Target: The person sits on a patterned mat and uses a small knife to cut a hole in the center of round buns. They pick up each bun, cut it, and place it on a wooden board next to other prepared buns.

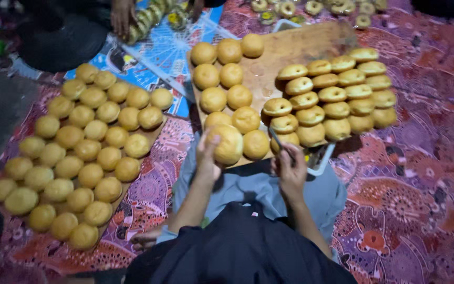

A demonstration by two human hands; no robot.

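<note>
My left hand [206, 158] holds up a round golden bun [227, 144] over my lap. My right hand [290, 169] grips a thin knife [278, 141] whose blade points up toward the stacked buns. In front of me lies a wooden board [295, 47]. Whole buns [230, 74] sit on its left half. Slit buns [332, 94] are stacked in leaning rows on its right half.
A big batch of whole buns [80, 152] covers a board on the left. Another person's hand [123, 16] works at filled buns [148, 18] at the top left; more filled buns [316, 7] lie at the top. A patterned red cloth [421, 184] covers the floor.
</note>
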